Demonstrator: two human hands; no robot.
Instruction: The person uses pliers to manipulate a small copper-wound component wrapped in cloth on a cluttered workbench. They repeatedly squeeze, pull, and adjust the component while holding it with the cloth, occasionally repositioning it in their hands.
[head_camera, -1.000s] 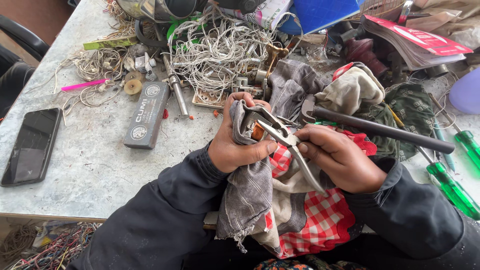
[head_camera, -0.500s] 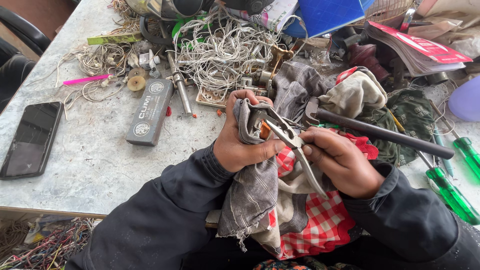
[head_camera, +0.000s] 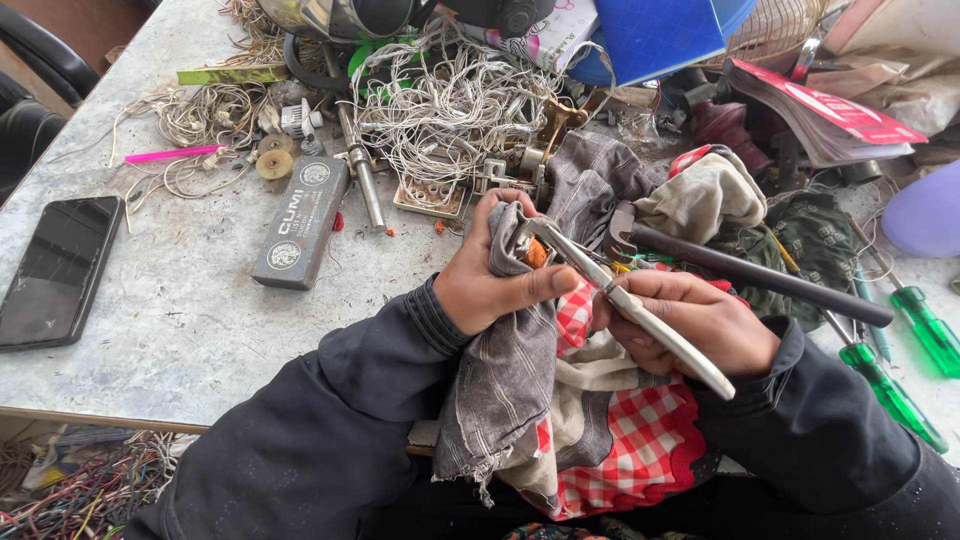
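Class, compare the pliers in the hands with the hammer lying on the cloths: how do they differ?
The pliers are held in the right hand, their nose at a cloth-wrapped part in the left hand; the hammer lies untouched. The pliers have pale handles; the hammer has one dark handle. Both are metal hand tools.

Since a second ago my left hand (head_camera: 487, 285) has closed tighter round the grey cloth (head_camera: 510, 370), the thumb now lying straight across it toward the right, and the small orange part (head_camera: 537, 254) shows just above that thumb instead of sitting deeper in the folds. My right hand (head_camera: 690, 322) has drawn the pliers (head_camera: 625, 300) a little nearer and to the right, so their pale handles now slant down past my knuckles and their tip rests beside the orange part.
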